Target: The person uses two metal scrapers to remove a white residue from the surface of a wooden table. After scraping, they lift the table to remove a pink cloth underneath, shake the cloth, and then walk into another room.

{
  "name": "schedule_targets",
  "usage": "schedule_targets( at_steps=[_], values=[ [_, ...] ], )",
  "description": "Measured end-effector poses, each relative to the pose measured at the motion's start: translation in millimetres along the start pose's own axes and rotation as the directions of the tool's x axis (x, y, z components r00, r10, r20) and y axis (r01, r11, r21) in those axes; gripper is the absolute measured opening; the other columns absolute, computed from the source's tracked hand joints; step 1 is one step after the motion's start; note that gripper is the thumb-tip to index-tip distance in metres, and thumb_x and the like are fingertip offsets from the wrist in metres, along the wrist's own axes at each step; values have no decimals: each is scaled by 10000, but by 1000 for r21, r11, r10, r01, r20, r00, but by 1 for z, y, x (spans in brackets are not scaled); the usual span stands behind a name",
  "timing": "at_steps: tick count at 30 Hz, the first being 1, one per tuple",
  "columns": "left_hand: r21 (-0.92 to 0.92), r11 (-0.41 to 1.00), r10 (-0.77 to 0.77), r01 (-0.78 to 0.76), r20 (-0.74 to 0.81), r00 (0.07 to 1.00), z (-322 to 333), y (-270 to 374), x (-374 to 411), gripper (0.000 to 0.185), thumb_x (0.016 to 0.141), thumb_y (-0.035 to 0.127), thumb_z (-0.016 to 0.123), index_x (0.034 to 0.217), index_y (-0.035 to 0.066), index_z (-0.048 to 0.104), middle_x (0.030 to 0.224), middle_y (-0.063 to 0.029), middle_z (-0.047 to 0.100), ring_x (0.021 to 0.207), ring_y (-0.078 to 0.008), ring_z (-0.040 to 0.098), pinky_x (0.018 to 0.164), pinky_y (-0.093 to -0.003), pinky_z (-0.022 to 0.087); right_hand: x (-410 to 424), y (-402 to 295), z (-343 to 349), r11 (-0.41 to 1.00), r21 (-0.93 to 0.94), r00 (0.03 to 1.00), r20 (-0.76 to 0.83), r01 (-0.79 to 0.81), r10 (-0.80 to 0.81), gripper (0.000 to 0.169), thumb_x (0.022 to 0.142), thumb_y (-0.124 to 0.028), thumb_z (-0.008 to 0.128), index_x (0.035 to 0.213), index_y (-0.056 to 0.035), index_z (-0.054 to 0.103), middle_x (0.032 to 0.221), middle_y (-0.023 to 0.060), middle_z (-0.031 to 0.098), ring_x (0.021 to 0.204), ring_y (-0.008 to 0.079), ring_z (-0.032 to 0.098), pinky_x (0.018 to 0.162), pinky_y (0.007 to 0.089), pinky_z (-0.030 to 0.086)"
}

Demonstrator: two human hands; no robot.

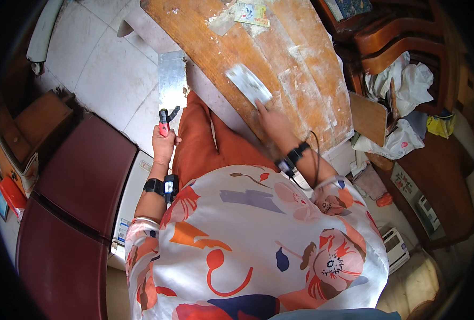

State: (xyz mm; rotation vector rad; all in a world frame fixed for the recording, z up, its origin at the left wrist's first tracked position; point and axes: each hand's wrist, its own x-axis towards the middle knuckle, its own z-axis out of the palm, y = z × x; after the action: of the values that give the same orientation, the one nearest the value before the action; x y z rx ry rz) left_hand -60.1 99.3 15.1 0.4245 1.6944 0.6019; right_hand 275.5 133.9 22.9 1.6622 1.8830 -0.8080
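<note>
My left hand (163, 144) grips the red and black handle of a broad, flat metal-bladed tool (173, 76). Its rectangular blade points away from me, beside the table's near edge and above the floor. My right hand (275, 122) reaches over the wooden table (237, 52). Its fingers hold the near end of a pale, flat rectangular piece (248, 83), blurred by motion, so its material is unclear. White powdery residue and scraped patches mark the tabletop around it.
A small yellow printed packet (253, 14) lies at the table's far end. Wooden chairs (401, 44) with white plastic bags (401, 84) stand to the right. A dark red refrigerator (85, 172) is close on my left, with the tiled floor (101, 64) beyond.
</note>
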Motion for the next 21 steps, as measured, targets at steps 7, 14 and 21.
schedule_targets(
  at_steps=[7, 14, 21],
  values=[
    [7, 1000, 30, -29, -46, 998, -6, 13, 1, 104, 791, 32, 491, 839, 33, 398, 627, -61, 515, 487, -141, 559, 450, -236, 454, 115, -62, -61, 985, 143, 951, -304, 94, -46, 388, 837, -229, 407, 1223, -194, 424, 783, 159, 607, 689, 313, 593, 580, 437, 454],
    [-30, 999, 30, -32, -45, 999, -3, 10, 5, 104, 803, 37, 485, 871, 37, 407, 635, -53, 514, 494, -138, 560, 450, -238, 455, -38, 17, -2, 998, -64, 1000, -3, 15, -15, 429, 865, -294, 394, 1285, -243, 325, 701, 157, 578, 612, 328, 572, 534, 423, 451],
    [2, 1000, 29, -29, -3, 1000, 1, -2, -2, 110, 783, 23, 490, 848, 18, 402, 627, -77, 535, 480, -150, 563, 453, -244, 462, -1, -8, 0, 989, 55, 979, -162, 135, -125, 361, 857, -227, 389, 1210, -152, 416, 704, 162, 574, 641, 326, 586, 530, 415, 463]
  ],
)
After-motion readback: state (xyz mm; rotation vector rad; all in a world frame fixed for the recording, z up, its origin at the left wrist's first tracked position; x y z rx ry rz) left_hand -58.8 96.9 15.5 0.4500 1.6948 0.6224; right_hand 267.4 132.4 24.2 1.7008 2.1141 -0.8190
